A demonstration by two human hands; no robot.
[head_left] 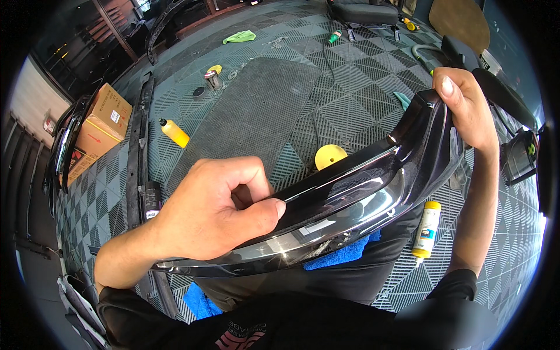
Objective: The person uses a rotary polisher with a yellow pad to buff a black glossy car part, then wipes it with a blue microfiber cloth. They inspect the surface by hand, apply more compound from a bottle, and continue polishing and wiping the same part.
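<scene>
A long, curved, glossy black car trim piece lies tilted across my lap, its right end raised. My left hand is closed over its upper edge, left of the middle, with the thumb on the near side; the fingertips are hidden behind the edge. At the raised end, my right hand grips the corner, thumb on top and fingers out of sight. Bright reflections and some whitish marks show on the lower face. A blue cloth sits between the trim piece and my leg.
On the tiled floor are a yellow-and-white bottle, a yellow bottle, a yellow round pad, a dark mat and a green cloth. A cardboard box stands at left. A cable crosses the floor.
</scene>
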